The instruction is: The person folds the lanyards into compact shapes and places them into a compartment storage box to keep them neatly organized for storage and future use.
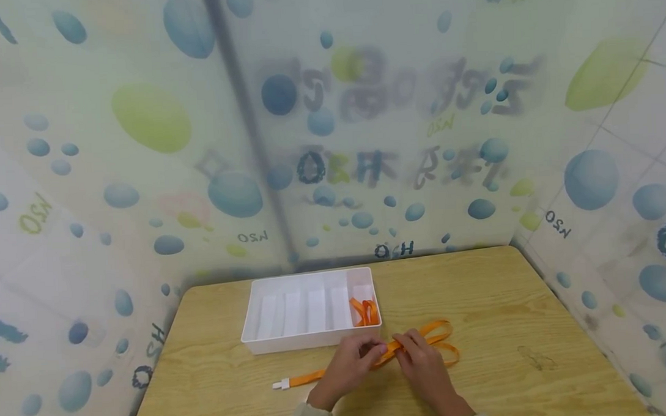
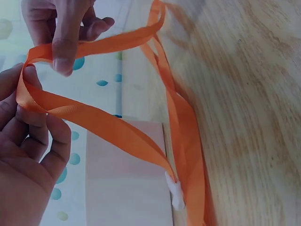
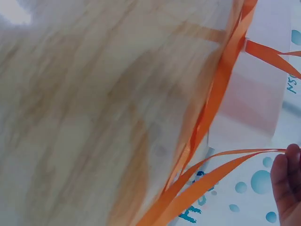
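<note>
An orange lanyard (image 1: 308, 378) stretches over the wooden table in front of me, its white clip (image 1: 281, 385) at the left end and loops fanning out on the right. My left hand (image 1: 346, 366) pinches a bend of the strap between thumb and fingers. Beside it, my right hand (image 1: 423, 364) pinches the strap close by, also seen as a hand (image 3: 288, 183) at the right edge of the right wrist view. In the left wrist view the raised strap (image 2: 108, 125) runs from the left fingers down to a small white piece (image 2: 176, 190).
Behind the hands stands a white divided box (image 1: 310, 341). Its right compartment contains a folded orange lanyard (image 1: 366, 312). The wooden table (image 1: 513, 324) ends at a patterned wall covering (image 1: 333, 226) at the back and on both sides.
</note>
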Tool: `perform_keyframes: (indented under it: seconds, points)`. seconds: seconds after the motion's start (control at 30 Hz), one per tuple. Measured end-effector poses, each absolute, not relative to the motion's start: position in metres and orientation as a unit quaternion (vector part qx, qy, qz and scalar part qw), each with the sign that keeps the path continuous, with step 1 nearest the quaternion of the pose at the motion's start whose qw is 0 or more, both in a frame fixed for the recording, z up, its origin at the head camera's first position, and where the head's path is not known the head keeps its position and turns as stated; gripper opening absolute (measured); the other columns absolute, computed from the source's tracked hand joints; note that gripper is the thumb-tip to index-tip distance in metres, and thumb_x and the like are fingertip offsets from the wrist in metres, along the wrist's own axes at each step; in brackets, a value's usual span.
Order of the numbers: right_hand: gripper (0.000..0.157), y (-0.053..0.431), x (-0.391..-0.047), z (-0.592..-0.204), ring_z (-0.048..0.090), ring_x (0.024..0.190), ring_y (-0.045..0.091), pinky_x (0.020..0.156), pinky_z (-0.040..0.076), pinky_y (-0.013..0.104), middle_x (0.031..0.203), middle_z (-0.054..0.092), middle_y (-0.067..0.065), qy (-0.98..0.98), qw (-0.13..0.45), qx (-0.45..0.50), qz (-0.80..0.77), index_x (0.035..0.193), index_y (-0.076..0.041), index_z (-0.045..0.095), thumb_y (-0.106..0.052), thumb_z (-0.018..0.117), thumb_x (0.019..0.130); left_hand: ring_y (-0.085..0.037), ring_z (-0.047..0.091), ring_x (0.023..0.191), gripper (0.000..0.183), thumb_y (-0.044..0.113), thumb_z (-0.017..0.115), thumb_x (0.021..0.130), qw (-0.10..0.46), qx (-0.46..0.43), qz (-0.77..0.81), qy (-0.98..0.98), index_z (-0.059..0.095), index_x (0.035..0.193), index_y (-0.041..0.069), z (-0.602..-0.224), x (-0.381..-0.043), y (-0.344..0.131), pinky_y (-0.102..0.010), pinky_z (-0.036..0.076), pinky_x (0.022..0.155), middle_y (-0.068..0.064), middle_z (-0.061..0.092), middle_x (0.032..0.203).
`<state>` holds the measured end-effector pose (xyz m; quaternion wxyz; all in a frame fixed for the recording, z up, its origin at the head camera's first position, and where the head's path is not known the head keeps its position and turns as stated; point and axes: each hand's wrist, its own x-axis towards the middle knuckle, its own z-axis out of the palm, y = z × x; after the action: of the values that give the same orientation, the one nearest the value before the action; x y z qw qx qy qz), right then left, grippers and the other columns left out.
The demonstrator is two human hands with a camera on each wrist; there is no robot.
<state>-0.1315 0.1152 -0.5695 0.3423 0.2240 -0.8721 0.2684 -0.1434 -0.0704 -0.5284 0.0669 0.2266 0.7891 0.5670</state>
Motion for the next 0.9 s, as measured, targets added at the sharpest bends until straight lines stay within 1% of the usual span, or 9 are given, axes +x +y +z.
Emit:
perform_keyframes:
  seconds: [0.1,0.33,0.4,0.57,0.67,0.77,0.83,0.9]
  points:
    - [0.032,0.116,-0.131,-0.564,0.051,0.064,0.000,0.055,0.043,0.008,0.082,0.057,-0.004,-0.876,0.335,0.215,0.273,0.091,-0.004,0.074,0.007,0.087,0.064,0.001,0.054,0.069,0.019,0.018,0.064,0.098,0.062,0.229,0.567,0.789,0.073,0.096,0.002,-0.526,-0.144,-0.071,-0.018,0.049,0.061,-0.009,0.070,0.086]
    - [0.028,0.117,-0.131,-0.549,0.052,0.067,0.000,0.055,0.046,0.013,0.080,0.060,-0.004,-0.872,0.304,0.193,0.331,0.090,-0.003,0.074,0.014,0.081,0.069,0.001,0.054,0.070,0.021,0.018,0.064,0.098,0.055,0.240,0.575,0.780,0.072,0.097,-0.001,-0.524,-0.144,-0.072,-0.019,0.049,0.062,-0.011,0.071,0.088]
    - [0.031,0.117,-0.132,-0.546,0.054,0.068,0.000,0.056,0.048,0.014,0.080,0.062,-0.004,-0.858,0.301,0.191,0.369,0.091,-0.002,0.074,0.018,0.078,0.068,0.000,0.055,0.070,0.022,0.019,0.064,0.098,0.055,0.238,0.578,0.779,0.073,0.097,-0.001,-0.522,-0.143,-0.072,-0.019,0.050,0.062,-0.010,0.071,0.088]
    - [0.038,0.117,-0.131,-0.536,0.057,0.066,0.001,0.055,0.051,0.017,0.080,0.066,-0.005,-0.812,0.281,0.171,0.482,0.092,-0.003,0.074,0.026,0.070,0.066,0.000,0.057,0.071,0.019,0.021,0.067,0.096,0.050,0.234,0.585,0.775,0.074,0.098,0.004,-0.518,-0.141,-0.073,-0.020,0.050,0.063,-0.003,0.072,0.090]
    - [0.037,0.115,-0.131,-0.527,0.055,0.059,0.003,0.049,0.049,0.019,0.076,0.066,-0.003,-0.800,0.257,0.144,0.523,0.091,-0.002,0.074,0.027,0.068,0.069,0.000,0.058,0.072,0.017,0.019,0.069,0.094,0.047,0.241,0.590,0.769,0.075,0.099,0.005,-0.518,-0.140,-0.074,-0.020,0.052,0.064,-0.004,0.073,0.091]
    - [0.032,0.114,-0.129,-0.516,0.055,0.053,0.009,0.045,0.048,0.021,0.073,0.065,0.003,-0.794,0.222,0.114,0.555,0.092,0.000,0.073,0.026,0.066,0.074,0.000,0.059,0.070,0.015,0.018,0.071,0.092,0.052,0.246,0.593,0.765,0.076,0.098,0.004,-0.516,-0.140,-0.074,-0.019,0.052,0.062,-0.007,0.073,0.090]
    - [0.029,0.113,-0.127,-0.508,0.056,0.051,0.012,0.045,0.049,0.022,0.074,0.065,0.007,-0.790,0.196,0.099,0.572,0.093,0.002,0.073,0.025,0.066,0.076,0.000,0.058,0.068,0.014,0.017,0.072,0.091,0.057,0.246,0.595,0.763,0.076,0.096,0.004,-0.514,-0.139,-0.074,-0.019,0.051,0.061,-0.008,0.073,0.089]
    - [0.027,0.114,-0.126,-0.500,0.057,0.052,0.013,0.046,0.050,0.024,0.076,0.067,0.008,-0.784,0.168,0.080,0.592,0.093,0.001,0.073,0.023,0.066,0.079,0.000,0.057,0.067,0.013,0.017,0.073,0.091,0.062,0.245,0.595,0.763,0.077,0.094,0.005,-0.513,-0.138,-0.074,-0.018,0.050,0.059,-0.008,0.073,0.088]
